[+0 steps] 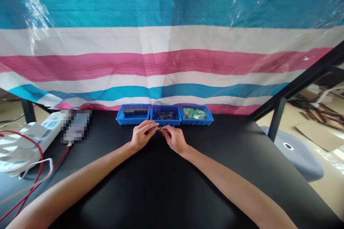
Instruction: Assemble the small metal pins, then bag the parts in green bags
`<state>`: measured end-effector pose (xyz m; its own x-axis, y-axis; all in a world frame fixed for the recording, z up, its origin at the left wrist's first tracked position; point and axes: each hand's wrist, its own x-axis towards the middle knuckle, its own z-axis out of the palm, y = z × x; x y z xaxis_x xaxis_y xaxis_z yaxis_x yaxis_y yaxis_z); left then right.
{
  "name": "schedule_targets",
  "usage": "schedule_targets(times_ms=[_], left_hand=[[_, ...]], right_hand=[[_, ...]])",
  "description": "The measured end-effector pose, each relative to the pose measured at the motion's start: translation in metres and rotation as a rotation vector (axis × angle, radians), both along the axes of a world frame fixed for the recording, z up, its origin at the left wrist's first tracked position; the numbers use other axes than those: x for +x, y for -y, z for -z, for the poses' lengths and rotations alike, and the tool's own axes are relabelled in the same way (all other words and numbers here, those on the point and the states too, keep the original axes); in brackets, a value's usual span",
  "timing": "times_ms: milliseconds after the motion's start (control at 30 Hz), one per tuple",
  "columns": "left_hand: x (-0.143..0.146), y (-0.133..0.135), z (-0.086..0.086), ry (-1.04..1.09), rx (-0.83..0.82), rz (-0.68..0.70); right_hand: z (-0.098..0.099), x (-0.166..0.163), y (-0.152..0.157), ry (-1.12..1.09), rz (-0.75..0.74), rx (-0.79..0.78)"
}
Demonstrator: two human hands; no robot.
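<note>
My left hand (141,135) and my right hand (175,138) meet just in front of the bins, fingertips nearly touching. Between them is a small dark metal piece (159,128), largely covered by the fingers, so its exact kind does not show. Both hands are closed in a pinch around it. Close behind stands the middle blue bin (166,107), holding a loose heap of thin metal pins or screws (164,115). The left blue bin (119,117) has rows of small round metal parts (135,110). Green and white packets (195,113) fill the right blue bin (197,122).
A white power strip (44,132) with plugs, a pixelated object (76,126) and red and white cables (41,150) lie at the left. A striped plastic sheet (161,39) hangs behind the black table (156,186). At right are a black metal frame (276,120) and grey stool (295,154).
</note>
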<state>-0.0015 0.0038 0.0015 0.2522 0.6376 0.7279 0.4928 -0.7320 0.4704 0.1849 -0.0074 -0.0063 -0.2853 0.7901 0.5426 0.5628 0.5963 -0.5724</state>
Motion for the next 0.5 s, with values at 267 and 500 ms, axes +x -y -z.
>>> schedule_targets(times_ms=[267,500], left_hand=[[0.0011,0.0016,-0.0041,0.021,-0.020,0.021],[0.0010,0.0047,-0.0047,0.075,-0.159,0.040]], right_hand=[[0.0001,0.0002,-0.0002,0.025,-0.001,0.001],[-0.0012,-0.0009,0.0007,0.037,0.014,0.001]])
